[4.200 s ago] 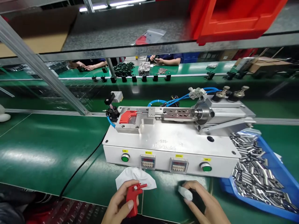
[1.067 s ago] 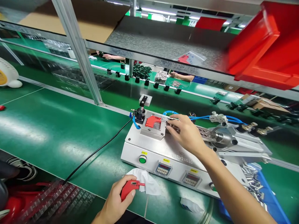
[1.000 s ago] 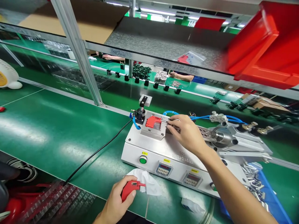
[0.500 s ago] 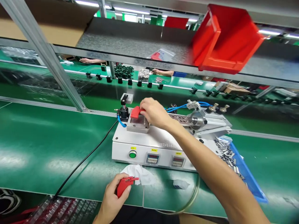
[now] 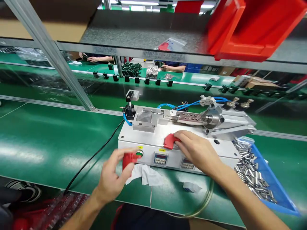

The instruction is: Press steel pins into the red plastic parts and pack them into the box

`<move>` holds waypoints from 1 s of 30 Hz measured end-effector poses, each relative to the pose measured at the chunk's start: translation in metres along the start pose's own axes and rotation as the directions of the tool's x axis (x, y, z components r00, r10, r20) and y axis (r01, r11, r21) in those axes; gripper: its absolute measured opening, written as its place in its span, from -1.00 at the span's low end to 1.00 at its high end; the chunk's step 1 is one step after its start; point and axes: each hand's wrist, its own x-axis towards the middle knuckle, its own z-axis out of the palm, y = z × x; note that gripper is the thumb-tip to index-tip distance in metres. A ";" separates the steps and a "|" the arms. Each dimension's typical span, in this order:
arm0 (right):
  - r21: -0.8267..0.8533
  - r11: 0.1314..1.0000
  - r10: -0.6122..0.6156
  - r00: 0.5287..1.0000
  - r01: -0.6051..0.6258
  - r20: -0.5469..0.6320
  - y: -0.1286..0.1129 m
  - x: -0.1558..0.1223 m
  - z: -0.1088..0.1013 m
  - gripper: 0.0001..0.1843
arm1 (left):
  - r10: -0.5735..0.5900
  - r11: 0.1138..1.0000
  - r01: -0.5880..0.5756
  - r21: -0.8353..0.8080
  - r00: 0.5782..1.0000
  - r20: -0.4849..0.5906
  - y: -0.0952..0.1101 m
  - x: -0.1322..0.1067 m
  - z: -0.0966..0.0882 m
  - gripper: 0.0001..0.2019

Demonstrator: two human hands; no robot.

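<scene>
Before the machine, the left hand pinches a red part (blurred); over the machine's front edge, the right hand pinches a red piece.

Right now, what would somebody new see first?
Probably the big silver machine on the green bench. Next, a red part in the left hand and another red part in the right hand, by the machine's front. A large red bin stands out on the shelf, top right.
</scene>
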 end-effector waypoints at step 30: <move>0.193 0.916 0.384 0.910 -0.353 -0.156 0.031 -0.134 0.008 -0.77 | 0.306 0.585 -0.356 0.729 0.929 0.207 -0.001 0.143 0.029 -0.62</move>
